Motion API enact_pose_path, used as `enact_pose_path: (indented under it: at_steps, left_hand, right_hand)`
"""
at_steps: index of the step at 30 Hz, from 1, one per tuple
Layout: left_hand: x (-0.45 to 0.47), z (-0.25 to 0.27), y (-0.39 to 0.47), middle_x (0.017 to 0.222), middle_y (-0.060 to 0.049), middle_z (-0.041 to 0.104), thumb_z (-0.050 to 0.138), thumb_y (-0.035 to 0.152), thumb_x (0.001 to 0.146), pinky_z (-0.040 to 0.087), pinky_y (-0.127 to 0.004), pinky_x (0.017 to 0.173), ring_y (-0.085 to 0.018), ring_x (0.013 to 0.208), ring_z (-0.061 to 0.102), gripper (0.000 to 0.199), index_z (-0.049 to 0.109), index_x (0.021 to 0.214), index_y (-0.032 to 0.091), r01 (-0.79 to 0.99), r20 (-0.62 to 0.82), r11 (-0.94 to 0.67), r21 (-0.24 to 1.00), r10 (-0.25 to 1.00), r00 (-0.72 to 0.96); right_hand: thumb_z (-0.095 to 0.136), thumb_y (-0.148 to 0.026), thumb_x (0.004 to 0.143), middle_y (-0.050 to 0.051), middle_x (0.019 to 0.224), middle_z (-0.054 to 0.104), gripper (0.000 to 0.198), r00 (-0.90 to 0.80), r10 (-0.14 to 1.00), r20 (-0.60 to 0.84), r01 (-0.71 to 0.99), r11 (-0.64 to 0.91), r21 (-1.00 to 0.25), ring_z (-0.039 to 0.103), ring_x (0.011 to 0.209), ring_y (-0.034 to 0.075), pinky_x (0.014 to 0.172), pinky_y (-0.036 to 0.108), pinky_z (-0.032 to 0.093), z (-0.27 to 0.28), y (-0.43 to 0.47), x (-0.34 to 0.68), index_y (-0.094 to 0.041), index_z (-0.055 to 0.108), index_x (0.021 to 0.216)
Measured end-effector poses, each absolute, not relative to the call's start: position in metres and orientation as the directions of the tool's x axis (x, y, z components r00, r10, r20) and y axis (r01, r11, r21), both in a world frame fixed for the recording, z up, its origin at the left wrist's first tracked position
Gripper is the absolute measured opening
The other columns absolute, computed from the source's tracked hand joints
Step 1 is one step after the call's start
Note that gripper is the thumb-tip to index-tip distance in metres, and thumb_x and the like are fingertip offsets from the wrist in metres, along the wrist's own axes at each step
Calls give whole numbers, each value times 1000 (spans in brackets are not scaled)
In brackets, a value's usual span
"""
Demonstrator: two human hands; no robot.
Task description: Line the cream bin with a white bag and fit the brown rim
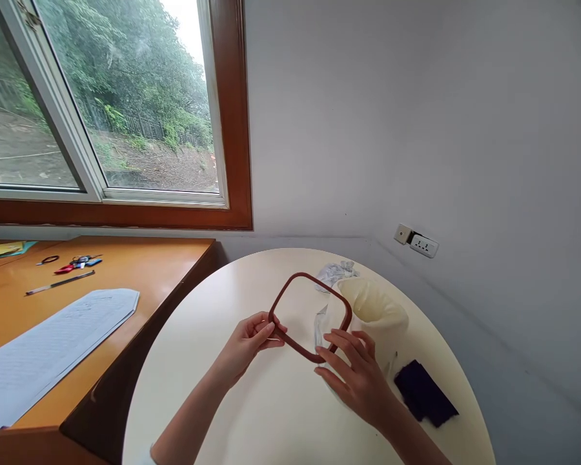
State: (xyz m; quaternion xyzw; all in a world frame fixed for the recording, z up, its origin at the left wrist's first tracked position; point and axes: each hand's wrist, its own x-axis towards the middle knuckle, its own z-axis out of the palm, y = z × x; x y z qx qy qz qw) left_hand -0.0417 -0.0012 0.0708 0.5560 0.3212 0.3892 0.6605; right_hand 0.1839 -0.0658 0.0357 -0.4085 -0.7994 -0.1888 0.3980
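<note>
My left hand [246,345] pinches the left corner of a reddish-brown square frame with rounded corners [303,352], thumb on the near side. The frame is held tilted above a round table, and I can see through its middle. Over its right lower side lies my right hand [358,371], fingers spread and at least close to the rim; whether they touch it is hard to tell. Just behind that hand stands a cream, soft-looking open container [390,316]. Crumpled translucent plastic [339,272] lies beyond the frame, and more of it shows through the opening.
A dark purple cloth [423,391] lies on the round white table [198,368] at the right. To the left, a wooden desk [159,258] holds papers [68,339], a pen [61,283] and keys [80,262]. A wall socket [423,245] is behind, beside a window.
</note>
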Motion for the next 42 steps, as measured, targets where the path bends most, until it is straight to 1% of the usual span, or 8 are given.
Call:
enact_pose_path:
  at_steps: [10,13,17,19,23,31,37,42]
  left_hand:
    - [-15,86,3,93,-8,62,47,37,86,47,-37,87,-17,88,60,26,60,95,16,-205,104,9,979,841,531]
    - [15,89,5,113,-9,56,51,38,83,40,-40,97,-22,106,54,30,57,107,21,-47,229,-236,971,842,489]
    - [61,85,7,144,-7,24,62,37,75,26,-46,106,-26,133,20,49,47,121,31,267,372,-605,750,719,587]
    - [81,81,10,145,-8,21,65,37,72,18,-52,107,-28,134,14,44,52,114,28,350,391,-711,609,654,648]
    - [98,73,17,136,-11,39,61,38,76,8,-56,107,-28,131,24,24,59,92,21,405,405,-795,451,587,701]
    - [56,87,13,128,-11,46,50,34,83,36,-42,97,-24,118,43,17,57,92,22,298,345,-742,601,577,740]
    - [5,106,4,128,-8,46,52,36,81,42,-37,87,-26,105,52,16,61,87,24,351,263,-632,691,672,692]
    - [-28,108,-1,130,-6,44,55,35,79,46,-33,79,-24,96,57,13,62,84,25,459,187,-576,677,737,650]
  right_hand:
    - [55,-7,80,7,91,66,21,-386,411,826,785,616,60,58,96,19,94,45,32,59,-80,216,-17,59,98]
    - [61,-9,76,6,91,65,28,-244,361,900,866,499,34,59,95,21,89,42,39,66,-80,250,-20,59,101]
    - [62,-13,76,6,96,63,23,6,292,956,953,288,-94,59,98,22,87,39,44,66,-75,297,-22,61,97]
    - [60,-18,79,7,100,63,15,102,328,939,963,205,-177,58,101,23,87,38,45,60,-71,316,-21,62,93]
    - [55,-30,82,8,102,62,14,203,447,871,947,136,-290,57,103,23,84,36,46,34,-64,343,-20,63,88]
    - [48,-41,82,10,110,59,27,258,696,670,908,61,-413,54,106,25,84,41,46,-20,-38,369,-20,64,88]
    - [46,-39,82,10,115,56,28,209,843,497,909,20,-416,57,100,24,78,39,48,-48,-22,363,-20,66,85]
    - [45,-38,82,10,115,55,28,165,907,388,908,15,-420,61,85,21,69,35,49,-55,-22,354,-20,67,84]
